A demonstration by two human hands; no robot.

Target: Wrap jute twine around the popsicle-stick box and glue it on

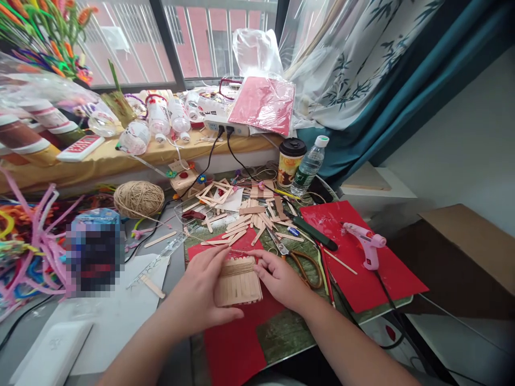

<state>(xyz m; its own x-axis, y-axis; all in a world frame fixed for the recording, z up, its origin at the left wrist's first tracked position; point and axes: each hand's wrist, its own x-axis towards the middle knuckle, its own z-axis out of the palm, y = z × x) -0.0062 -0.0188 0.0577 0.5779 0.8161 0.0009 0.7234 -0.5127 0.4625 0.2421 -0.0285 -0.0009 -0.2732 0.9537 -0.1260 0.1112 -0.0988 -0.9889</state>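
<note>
Above the red sheet, my left hand cups and my right hand pinches a craft-stick piece (scissors lie near the right).

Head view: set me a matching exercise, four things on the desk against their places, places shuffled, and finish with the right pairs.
Things
1. Pink glue gun
2. Ball of twine
3. Water bottle
4. Small panel of wooden sticks

Places
A. Next to the paper cup with the black lid
B. Between the left hand and the right hand
C. To the left of the pile of loose sticks
D. On the red sheet at the right

Pairs: 1-D, 2-C, 3-A, 4-B
</note>
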